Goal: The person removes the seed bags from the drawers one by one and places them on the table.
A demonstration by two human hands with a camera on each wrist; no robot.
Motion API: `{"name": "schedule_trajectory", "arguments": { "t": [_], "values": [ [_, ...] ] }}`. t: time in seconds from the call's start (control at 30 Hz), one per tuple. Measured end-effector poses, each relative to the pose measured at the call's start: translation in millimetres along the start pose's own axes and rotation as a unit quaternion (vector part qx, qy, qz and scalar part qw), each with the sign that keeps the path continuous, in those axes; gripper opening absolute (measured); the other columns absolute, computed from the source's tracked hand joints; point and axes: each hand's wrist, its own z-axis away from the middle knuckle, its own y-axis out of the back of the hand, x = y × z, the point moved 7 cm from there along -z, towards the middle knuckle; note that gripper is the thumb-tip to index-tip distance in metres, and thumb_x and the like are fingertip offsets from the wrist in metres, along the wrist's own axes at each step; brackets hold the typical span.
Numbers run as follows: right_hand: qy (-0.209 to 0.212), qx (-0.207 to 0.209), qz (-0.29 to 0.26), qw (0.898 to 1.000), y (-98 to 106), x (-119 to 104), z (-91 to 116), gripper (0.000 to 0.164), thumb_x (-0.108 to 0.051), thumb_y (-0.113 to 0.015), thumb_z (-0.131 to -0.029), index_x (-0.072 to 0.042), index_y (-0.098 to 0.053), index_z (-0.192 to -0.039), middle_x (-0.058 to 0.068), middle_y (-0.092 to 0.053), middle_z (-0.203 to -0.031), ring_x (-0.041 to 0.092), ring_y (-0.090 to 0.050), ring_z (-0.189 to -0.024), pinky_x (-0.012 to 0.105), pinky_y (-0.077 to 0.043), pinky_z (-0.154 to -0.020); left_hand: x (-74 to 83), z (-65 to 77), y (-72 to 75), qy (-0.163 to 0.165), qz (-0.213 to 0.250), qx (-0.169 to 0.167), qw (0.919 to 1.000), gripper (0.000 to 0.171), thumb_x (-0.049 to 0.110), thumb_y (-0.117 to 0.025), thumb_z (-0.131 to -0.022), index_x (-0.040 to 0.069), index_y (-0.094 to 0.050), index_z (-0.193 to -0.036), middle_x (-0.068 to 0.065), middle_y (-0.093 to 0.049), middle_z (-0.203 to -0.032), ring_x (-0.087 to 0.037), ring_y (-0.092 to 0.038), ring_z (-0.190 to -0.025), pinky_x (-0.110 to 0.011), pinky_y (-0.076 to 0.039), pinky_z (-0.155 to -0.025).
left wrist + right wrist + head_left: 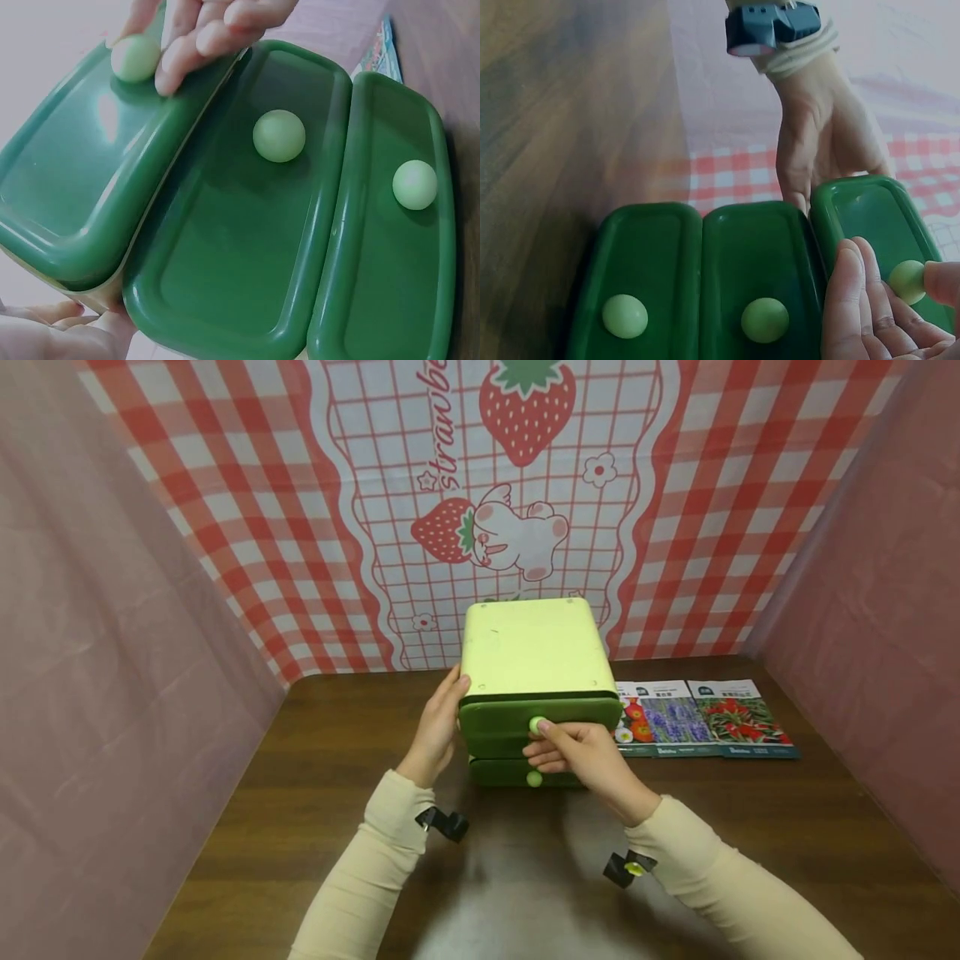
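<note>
A small pale-yellow drawer cabinet (532, 643) with green fronts stands on the table. Its top drawer (498, 727) sticks out past the lower ones. My right hand (592, 764) pinches the top drawer's round light-green knob (136, 58) between thumb and index finger; the other fingers bend below it. Against the cabinet's left side lies my left hand (437, 727), fingers extended along the wall and thumb near the top edge. The middle drawer (232, 247) and bottom drawer (390, 277) are pushed in, each with its own round knob.
Several flower-picture packets (678, 718) lie in a row on the brown wooden table (315, 827), right of the cabinet. Behind it hangs a red checked cloth (262, 510) with strawberries. Pink curtains (862, 610) close off both sides.
</note>
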Motion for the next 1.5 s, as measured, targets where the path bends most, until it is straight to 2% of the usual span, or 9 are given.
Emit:
{"name": "schedule_trajectory", "arguments": {
  "t": [0.1, 0.2, 0.33, 0.57, 0.67, 0.83, 1.13, 1.33, 1.5],
  "values": [
    [0.002, 0.007, -0.009, 1.000, 2, 1, -7, 0.055, -0.041, -0.056, -0.099, 0.010, -0.066, -0.116, 0.013, -0.076, -0.095, 0.019, -0.074, -0.084, 0.037, -0.061, -0.078, 0.7, -0.1, -1.4, -0.003, 0.021, -0.002, 0.9998, 0.059, 0.035, -0.044, -0.104, 0.017, -0.024, -0.157, -0.005, -0.028, -0.160, -0.024, -0.038, -0.140, -0.041, -0.036, -0.114],
    [0.004, 0.010, -0.018, 1.000, 3, 1, -11, 0.054, -0.040, -0.056, -0.099, 0.011, -0.065, -0.118, 0.012, -0.076, -0.095, 0.015, -0.074, -0.083, 0.038, -0.060, -0.079, 0.9, -0.1, -2.2, -0.004, 0.031, -0.004, 0.9995, 0.059, 0.034, -0.044, -0.104, 0.016, -0.023, -0.157, -0.005, -0.028, -0.160, -0.024, -0.038, -0.141, -0.042, -0.034, -0.116],
    [0.004, 0.013, -0.024, 1.000, 2, 1, -14, 0.054, -0.039, -0.056, -0.099, 0.011, -0.064, -0.118, 0.012, -0.076, -0.094, 0.015, -0.074, -0.083, 0.038, -0.060, -0.080, 0.8, -0.1, -2.1, -0.006, 0.030, -0.002, 0.9995, 0.060, 0.033, -0.044, -0.104, 0.015, -0.023, -0.157, -0.006, -0.027, -0.161, -0.025, -0.035, -0.143, -0.044, -0.031, -0.118],
    [-0.002, 0.019, -0.027, 0.999, 2, 1, -14, 0.055, -0.040, -0.057, -0.098, 0.011, -0.064, -0.118, 0.010, -0.076, -0.093, 0.014, -0.074, -0.081, 0.035, -0.061, -0.077, 1.0, -0.1, -0.9, -0.011, 0.022, -0.002, 0.9997, 0.060, 0.036, -0.044, -0.104, 0.017, -0.025, -0.156, -0.005, -0.027, -0.161, -0.025, -0.037, -0.142, -0.044, -0.031, -0.118],
    [-0.006, 0.013, -0.020, 1.000, 3, 3, -13, 0.054, -0.040, -0.058, -0.098, 0.009, -0.065, -0.119, 0.009, -0.076, -0.094, 0.013, -0.073, -0.083, 0.039, -0.060, -0.081, 0.0, -0.3, -0.3, -0.010, 0.017, -0.002, 0.9998, 0.060, 0.038, -0.044, -0.104, 0.017, -0.024, -0.156, -0.005, -0.028, -0.160, -0.025, -0.038, -0.141, -0.044, -0.032, -0.117],
    [-0.007, -0.013, -0.009, 1.000, 6, 11, -7, 0.047, -0.030, -0.059, -0.099, 0.011, -0.062, -0.122, 0.009, -0.076, -0.098, 0.015, -0.073, -0.086, 0.041, -0.059, -0.084, -1.8, -0.6, 0.6, -0.006, 0.010, 0.000, 0.9999, 0.060, 0.039, -0.044, -0.104, 0.018, -0.024, -0.156, -0.003, -0.029, -0.160, -0.023, -0.041, -0.139, -0.041, -0.036, -0.114],
    [-0.072, -0.042, -0.015, 0.996, 5, 51, -6, 0.055, -0.038, -0.057, -0.099, 0.015, -0.063, -0.115, 0.014, -0.076, -0.095, 0.018, -0.074, -0.082, 0.038, -0.060, -0.079, -1.3, 0.1, 2.6, 0.004, 0.001, 0.017, 0.9998, 0.058, 0.041, -0.045, -0.103, 0.021, -0.029, -0.155, -0.001, -0.037, -0.155, -0.018, -0.050, -0.129, -0.027, -0.047, -0.096],
    [-0.107, -0.039, -0.035, 0.993, -4, 68, -11, 0.064, -0.046, -0.057, -0.097, 0.013, -0.060, -0.121, 0.010, -0.076, -0.092, 0.016, -0.074, -0.078, 0.041, -0.060, -0.081, -0.8, -0.5, 1.9, 0.005, 0.006, 0.019, 0.9998, 0.058, 0.041, -0.046, -0.103, 0.019, -0.030, -0.155, -0.003, -0.039, -0.155, -0.019, -0.049, -0.130, -0.031, -0.045, -0.104],
    [-0.117, -0.024, -0.063, 0.991, -6, 70, -15, 0.064, -0.046, -0.056, -0.097, 0.013, -0.059, -0.124, 0.006, -0.076, -0.089, 0.011, -0.073, -0.075, 0.034, -0.061, -0.077, -1.1, -0.4, 1.8, 0.007, 0.006, 0.021, 0.9997, 0.058, 0.041, -0.046, -0.103, 0.019, -0.031, -0.154, -0.001, -0.040, -0.154, -0.020, -0.049, -0.132, -0.036, -0.043, -0.108]
  ]
}}
